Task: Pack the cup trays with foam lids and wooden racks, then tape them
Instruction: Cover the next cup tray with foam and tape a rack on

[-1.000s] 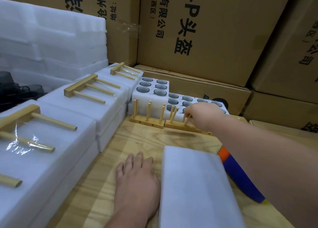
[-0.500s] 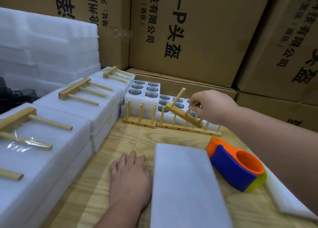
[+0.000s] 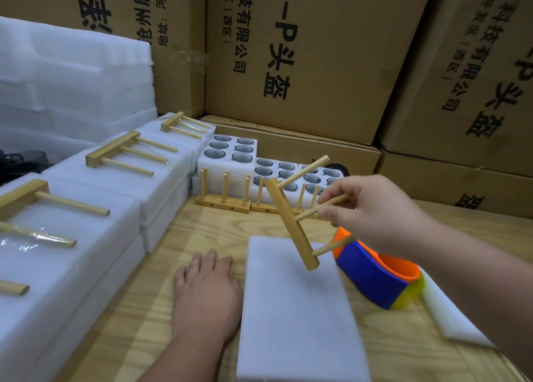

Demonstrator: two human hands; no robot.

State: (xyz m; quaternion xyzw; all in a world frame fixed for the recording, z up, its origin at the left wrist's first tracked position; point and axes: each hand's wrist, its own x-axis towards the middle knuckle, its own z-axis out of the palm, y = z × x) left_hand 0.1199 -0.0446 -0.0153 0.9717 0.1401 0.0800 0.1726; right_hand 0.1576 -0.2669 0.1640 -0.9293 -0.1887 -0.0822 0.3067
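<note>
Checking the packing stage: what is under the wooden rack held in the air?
Under the wooden rack, held by the right hand, lies a foam lid on the table. Whatever that foam covers is hidden.

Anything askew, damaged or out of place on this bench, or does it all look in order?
Nothing looks damaged or spilled. The one tilted item is the wooden rack, held in the air by the right hand above the foam lid, so that is handling, not disorder. The left hand rests flat on the table.

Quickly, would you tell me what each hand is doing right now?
Left hand: open, flat on the table.
Right hand: pinches a wooden rack by one peg.
</note>
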